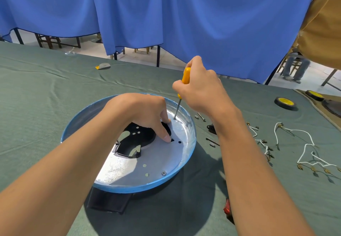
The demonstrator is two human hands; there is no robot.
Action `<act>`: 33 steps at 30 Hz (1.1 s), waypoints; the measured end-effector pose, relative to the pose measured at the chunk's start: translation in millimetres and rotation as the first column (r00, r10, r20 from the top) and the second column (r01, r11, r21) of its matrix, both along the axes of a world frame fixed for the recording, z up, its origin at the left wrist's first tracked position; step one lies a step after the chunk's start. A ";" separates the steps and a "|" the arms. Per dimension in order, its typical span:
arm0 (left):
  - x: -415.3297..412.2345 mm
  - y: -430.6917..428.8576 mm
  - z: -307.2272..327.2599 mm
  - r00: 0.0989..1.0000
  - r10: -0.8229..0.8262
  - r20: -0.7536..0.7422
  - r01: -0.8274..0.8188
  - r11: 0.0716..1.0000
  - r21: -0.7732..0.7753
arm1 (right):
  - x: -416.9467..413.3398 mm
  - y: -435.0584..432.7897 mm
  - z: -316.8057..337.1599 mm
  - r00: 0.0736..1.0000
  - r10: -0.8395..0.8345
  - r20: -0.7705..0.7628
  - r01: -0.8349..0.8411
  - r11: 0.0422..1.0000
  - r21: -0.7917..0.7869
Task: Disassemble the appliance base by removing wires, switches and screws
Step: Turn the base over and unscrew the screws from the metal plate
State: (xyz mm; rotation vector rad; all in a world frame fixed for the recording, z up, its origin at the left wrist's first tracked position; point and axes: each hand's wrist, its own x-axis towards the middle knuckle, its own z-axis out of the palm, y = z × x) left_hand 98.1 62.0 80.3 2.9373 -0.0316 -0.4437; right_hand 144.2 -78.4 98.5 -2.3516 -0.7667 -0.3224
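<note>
The round appliance base [184, 169], silver inside with a blue rim, lies on the green cloth in front of me. My left hand [145, 112] rests inside it, fingertips pressing on the silver floor beside a black plate [136, 139]. My right hand [201, 89] grips a yellow-handled screwdriver [186, 75] held upright, its tip set on a screw [174, 118] near the base's far rim. Another screw [163, 173] sits near the front rim. White wires [304, 143] with brass terminals lie on the cloth to the right.
Loose screws [202, 117] and a small black part [211, 128] lie just right of the base. A red switch [227, 208] peeks out by my right forearm. Black-and-yellow tape rolls [285, 102] sit far right. Blue curtains hang behind the table; a person stands at the upper right.
</note>
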 end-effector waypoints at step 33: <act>-0.5 -0.5 -2.6 0.999 0.035 0.023 -0.035 0.999 -0.021 | 0.9 1.1 -4.2 0.994 -0.054 0.100 0.054 0.999 -0.002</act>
